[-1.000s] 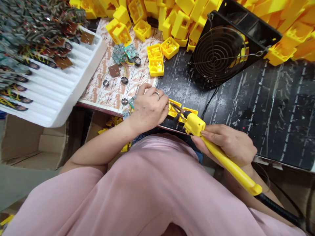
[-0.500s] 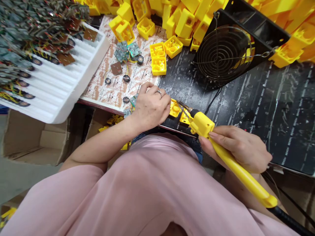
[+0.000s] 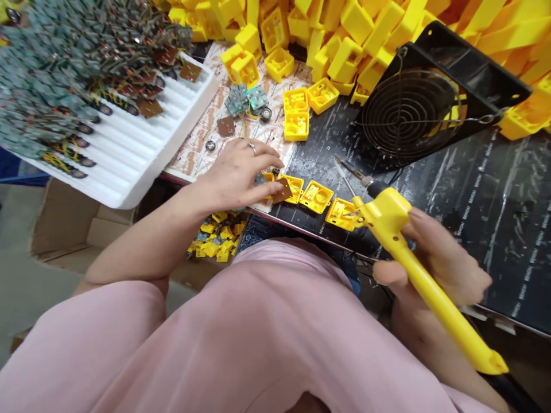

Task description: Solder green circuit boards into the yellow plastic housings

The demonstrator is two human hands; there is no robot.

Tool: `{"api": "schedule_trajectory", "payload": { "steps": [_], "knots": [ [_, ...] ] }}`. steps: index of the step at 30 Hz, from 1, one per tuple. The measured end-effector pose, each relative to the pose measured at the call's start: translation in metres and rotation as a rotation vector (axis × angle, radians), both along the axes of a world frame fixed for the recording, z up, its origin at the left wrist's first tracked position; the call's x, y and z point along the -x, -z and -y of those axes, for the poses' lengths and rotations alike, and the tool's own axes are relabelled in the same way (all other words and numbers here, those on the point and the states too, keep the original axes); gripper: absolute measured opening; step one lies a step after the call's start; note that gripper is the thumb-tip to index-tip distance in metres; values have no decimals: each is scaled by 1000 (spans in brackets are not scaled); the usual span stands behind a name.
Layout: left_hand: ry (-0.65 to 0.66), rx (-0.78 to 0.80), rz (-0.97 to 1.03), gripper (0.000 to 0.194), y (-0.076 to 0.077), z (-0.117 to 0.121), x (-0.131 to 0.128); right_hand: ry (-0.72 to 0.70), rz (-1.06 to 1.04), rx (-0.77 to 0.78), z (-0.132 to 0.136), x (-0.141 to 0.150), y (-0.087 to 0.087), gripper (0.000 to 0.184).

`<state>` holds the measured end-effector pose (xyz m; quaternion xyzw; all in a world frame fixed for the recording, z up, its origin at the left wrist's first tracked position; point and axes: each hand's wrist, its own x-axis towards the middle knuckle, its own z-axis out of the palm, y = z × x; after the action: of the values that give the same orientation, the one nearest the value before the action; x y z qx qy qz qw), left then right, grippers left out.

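Note:
My left hand [image 3: 239, 172], a ring on one finger, reaches over the near edge of the bench. Its thumb and fingertips are curled around a small brown circuit board [image 3: 283, 191], which hides part of the open yellow housings beneath. To the right, an open yellow housing [image 3: 316, 197] and another yellow housing [image 3: 341, 214] lie in a row along the edge. My right hand [image 3: 447, 258], partly blurred, grips a yellow soldering gun [image 3: 390, 209]. Its metal tip [image 3: 348, 166] points up and left, raised over the dark bench.
A white foam tray [image 3: 172, 126] heaped with circuit boards stands left. Loose boards [image 3: 246, 98] and a small round speaker [image 3: 210, 145] lie near it. Yellow housings [image 3: 353, 57] pile up behind. A black fan [image 3: 404, 115] stands back right. Below the edge, a carton holds yellow pieces [image 3: 215, 238].
My left hand has moved left off the housings, and the brown board now shows at its fingers. The soldering gun has drawn back from the housings. The whole view has shifted slightly.

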<state>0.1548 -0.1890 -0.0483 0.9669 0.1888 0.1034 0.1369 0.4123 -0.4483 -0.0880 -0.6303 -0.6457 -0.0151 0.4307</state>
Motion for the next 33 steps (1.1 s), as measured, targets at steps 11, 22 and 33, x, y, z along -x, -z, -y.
{"api": "schedule_trajectory", "payload": {
  "steps": [11,22,33],
  "knots": [
    [-2,36,112,23,-11,15,10,-11,158,-5,-43,28,-19,42],
    [266,71,-295,16,-18,-29,-30,-139,218,176,-86,41,8,39],
    [-57,105,-109,39,-4,-32,-54,-72,45,140,-78,45,17,63]
  ]
}}
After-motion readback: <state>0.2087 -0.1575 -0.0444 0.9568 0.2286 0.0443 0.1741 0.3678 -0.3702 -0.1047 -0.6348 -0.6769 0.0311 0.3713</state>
